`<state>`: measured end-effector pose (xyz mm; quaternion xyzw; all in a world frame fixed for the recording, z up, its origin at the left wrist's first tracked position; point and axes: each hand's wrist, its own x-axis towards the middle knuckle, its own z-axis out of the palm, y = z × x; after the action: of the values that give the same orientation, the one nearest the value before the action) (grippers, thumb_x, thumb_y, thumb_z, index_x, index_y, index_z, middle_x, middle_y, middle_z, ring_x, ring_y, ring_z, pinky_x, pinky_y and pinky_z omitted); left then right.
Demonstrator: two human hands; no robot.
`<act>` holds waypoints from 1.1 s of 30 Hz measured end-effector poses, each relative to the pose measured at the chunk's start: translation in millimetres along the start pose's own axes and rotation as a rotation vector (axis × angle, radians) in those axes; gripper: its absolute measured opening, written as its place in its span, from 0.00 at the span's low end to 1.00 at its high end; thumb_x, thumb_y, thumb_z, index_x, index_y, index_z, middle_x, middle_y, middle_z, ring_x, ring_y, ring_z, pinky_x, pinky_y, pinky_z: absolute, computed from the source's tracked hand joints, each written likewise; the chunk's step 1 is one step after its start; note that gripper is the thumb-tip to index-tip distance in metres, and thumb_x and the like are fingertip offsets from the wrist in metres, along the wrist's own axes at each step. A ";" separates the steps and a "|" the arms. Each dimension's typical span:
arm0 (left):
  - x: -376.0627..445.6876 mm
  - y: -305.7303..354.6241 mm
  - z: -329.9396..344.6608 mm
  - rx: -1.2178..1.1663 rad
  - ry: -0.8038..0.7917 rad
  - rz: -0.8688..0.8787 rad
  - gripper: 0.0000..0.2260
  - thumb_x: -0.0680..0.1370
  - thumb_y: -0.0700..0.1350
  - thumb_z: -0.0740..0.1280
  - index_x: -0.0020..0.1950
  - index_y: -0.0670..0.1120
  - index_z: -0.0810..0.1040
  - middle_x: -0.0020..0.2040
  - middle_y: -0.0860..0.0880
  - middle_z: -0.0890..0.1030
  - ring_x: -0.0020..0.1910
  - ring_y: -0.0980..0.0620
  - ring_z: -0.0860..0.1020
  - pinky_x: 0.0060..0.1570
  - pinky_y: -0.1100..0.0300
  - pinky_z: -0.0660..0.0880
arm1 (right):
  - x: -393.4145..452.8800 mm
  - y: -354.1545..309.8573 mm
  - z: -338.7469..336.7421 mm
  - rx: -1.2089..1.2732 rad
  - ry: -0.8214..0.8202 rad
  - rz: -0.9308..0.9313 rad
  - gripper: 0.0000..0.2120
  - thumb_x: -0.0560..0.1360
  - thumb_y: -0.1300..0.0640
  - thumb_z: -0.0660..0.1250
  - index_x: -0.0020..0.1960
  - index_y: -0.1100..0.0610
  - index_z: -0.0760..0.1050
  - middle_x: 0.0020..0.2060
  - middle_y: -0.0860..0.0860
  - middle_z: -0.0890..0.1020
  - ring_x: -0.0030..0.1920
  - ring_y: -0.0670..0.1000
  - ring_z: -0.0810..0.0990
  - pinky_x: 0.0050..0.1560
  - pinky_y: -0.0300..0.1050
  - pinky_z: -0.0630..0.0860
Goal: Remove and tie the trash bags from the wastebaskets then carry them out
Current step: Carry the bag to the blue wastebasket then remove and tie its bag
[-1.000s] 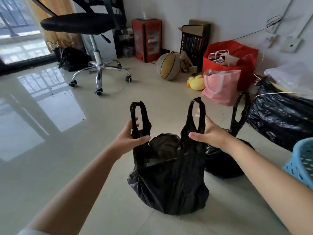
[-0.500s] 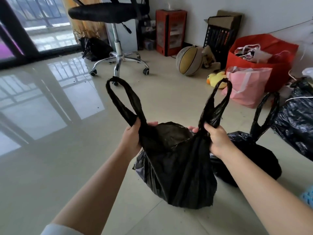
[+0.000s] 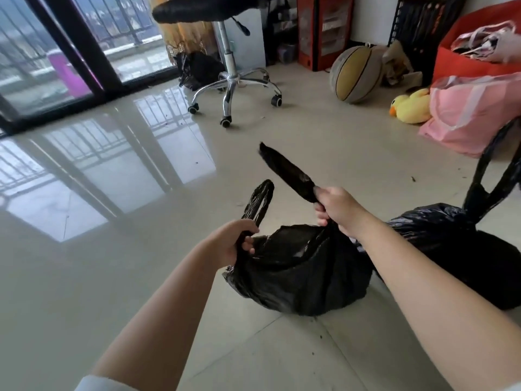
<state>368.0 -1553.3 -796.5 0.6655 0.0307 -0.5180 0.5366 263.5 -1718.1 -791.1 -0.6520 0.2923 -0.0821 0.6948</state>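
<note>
A black trash bag (image 3: 298, 275) sits on the tiled floor in front of me, its mouth partly drawn in. My left hand (image 3: 232, 241) is shut on the bag's left handle loop, which sticks up above my fist. My right hand (image 3: 337, 208) is shut on the right handle, whose flattened end points up and to the left. Behind my right forearm lies a second black trash bag (image 3: 451, 246) with its handles standing upright.
An office chair (image 3: 229, 80) on wheels stands ahead, with another black bag (image 3: 197, 70) behind it by the glass door. A ball (image 3: 356, 74), a yellow duck toy (image 3: 410, 107), a pink bag (image 3: 473, 112) and a red bag (image 3: 476, 56) line the right side.
Both hands have come lower and closer together. The right handle has swung left across the bag's mouth, and the bag has sunk flatter on the floor.
</note>
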 end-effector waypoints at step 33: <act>-6.1 4.7 11.9 0.241 -0.128 0.538 0.16 0.76 0.26 0.59 0.33 0.42 0.66 0.21 0.47 0.76 0.17 0.59 0.74 0.22 0.70 0.71 | -24.6 -4.0 -12.1 -0.466 -0.494 0.053 0.11 0.79 0.63 0.57 0.38 0.56 0.69 0.29 0.50 0.75 0.24 0.42 0.76 0.30 0.33 0.75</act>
<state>360.1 -1561.0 -787.6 0.6747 -0.2420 -0.3980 0.5726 238.2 -1716.8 -779.7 -0.7855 0.1428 0.1656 0.5789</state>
